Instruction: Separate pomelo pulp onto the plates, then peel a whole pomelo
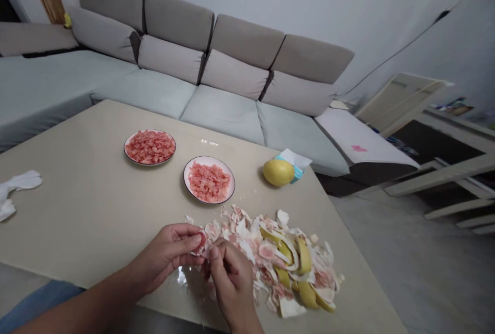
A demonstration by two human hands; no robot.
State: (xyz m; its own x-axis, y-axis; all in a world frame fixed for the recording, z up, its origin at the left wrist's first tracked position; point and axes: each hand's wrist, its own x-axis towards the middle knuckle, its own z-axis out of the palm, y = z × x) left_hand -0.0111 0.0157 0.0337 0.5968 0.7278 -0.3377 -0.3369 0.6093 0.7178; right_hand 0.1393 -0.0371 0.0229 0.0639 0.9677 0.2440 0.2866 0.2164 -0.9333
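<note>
My left hand (pixel 170 254) and my right hand (pixel 232 280) are closed together on one pink pomelo segment (pixel 201 241), low over the beige table (pixel 88 195). The fingers pinch its white membrane. Just right of my hands lies a heap of white pith, membrane scraps and yellow peel (pixel 286 264). Two white plates hold peeled pink flesh: the nearer plate (pixel 209 180) beyond my hands, the farther plate (pixel 150 147) to its left.
A whole yellow pomelo (pixel 278 172) sits near the table's far right edge beside a tissue pack (pixel 296 161). Crumpled white tissue (pixel 15 187) lies at the left edge. A grey sofa (pixel 216 92) runs behind the table; wooden furniture stands on the right.
</note>
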